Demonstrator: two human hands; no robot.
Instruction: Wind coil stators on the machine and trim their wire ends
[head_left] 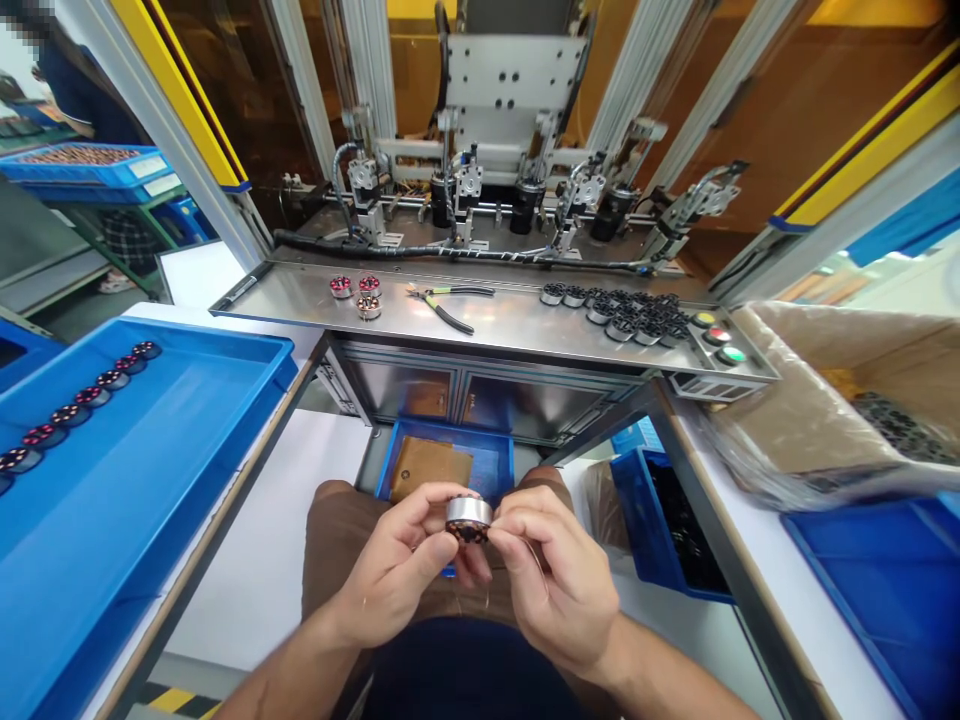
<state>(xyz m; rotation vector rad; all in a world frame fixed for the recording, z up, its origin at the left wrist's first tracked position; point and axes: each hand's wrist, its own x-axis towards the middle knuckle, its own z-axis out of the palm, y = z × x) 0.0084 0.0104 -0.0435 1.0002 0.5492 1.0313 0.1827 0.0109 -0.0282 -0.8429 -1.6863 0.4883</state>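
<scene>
Wound ring, one: before the bench's front edge, clamped in the left hand. Right hand: fingertips together, seemingly pinching a thin wire; piece judged mid-work. Similar rings, three: bench's left end, probably left to do. Ring row: along blue tray's left edge, perhaps done. Black-topped rings: bench's right end, stage unclear. Pliers: mid-bench, unheld.
</scene>
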